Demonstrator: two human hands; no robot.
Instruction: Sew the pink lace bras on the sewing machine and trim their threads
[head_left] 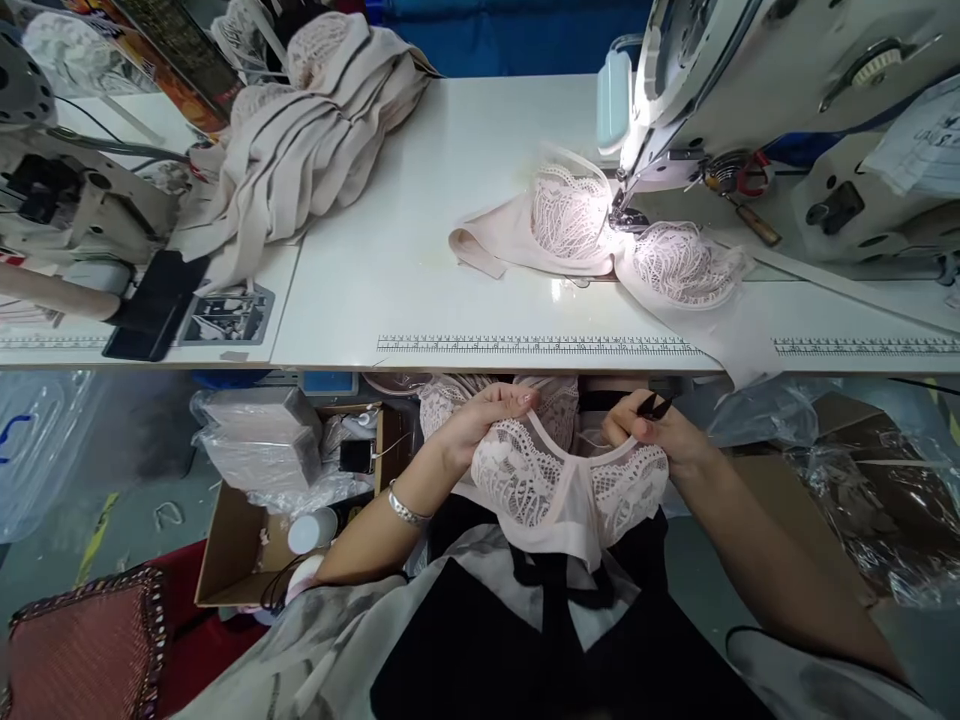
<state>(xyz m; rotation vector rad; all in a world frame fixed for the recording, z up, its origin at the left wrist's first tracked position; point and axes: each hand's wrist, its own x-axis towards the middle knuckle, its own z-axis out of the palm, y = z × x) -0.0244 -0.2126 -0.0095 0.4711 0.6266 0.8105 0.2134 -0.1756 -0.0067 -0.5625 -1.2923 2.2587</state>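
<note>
A pale pink lace bra (pixel 574 495) is stretched between my two hands in front of my lap, below the table edge. My left hand (pixel 487 420) is closed on the upper edge of its left cup, thumb on top. My right hand (pixel 656 435) pinches the top of the other cup. Black thread snips (pixel 654 406) stick out of the fingers of that same hand, their points upward. Another lace bra (pixel 574 220) lies on the table under the lit sewing machine (pixel 645 150), its middle by the presser foot, one wing hanging over the front edge.
The white table (pixel 420 270) has a printed ruler along its front. A heap of beige bra pieces (pixel 322 130) lies at the left, near a black phone (pixel 154 305). Below stand a cardboard box (pixel 232 540) and, at the right, plastic-wrapped goods (pixel 870 480).
</note>
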